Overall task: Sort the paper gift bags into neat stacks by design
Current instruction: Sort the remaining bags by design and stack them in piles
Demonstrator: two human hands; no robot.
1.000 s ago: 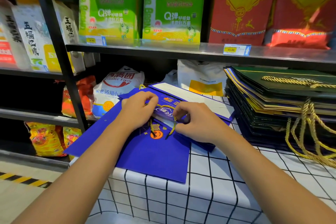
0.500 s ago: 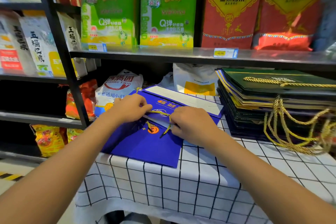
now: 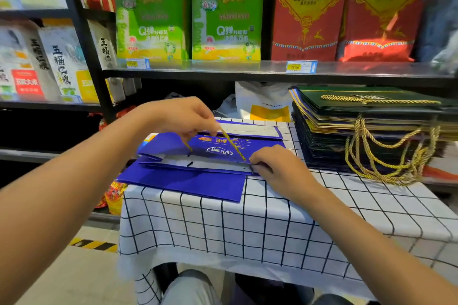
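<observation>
In the head view, the blue bags (image 3: 188, 178) lie flat on the left part of the tabletop (image 3: 272, 218), with their long axis going left to right, directly under both hands; the top bag's printed face is between the two hands. The left hand (image 3: 178, 116) is raised a little above this bag, and its fingers (image 3: 210, 129) are closed narrow, pinching the gold cord (image 3: 234, 146) that runs down and to the right across the print. The right hand (image 3: 275, 166) rests at the right end of the open mouth of the bag, where the cord ends; its fingers are curled and seem to pinch the edge there. The dark stack (image 3: 359, 131) with gold cords stands to the right, nearer to the right hand, apart from the blue bags. I judge the cord must be laid inside or flat before the pile is squared
</observation>
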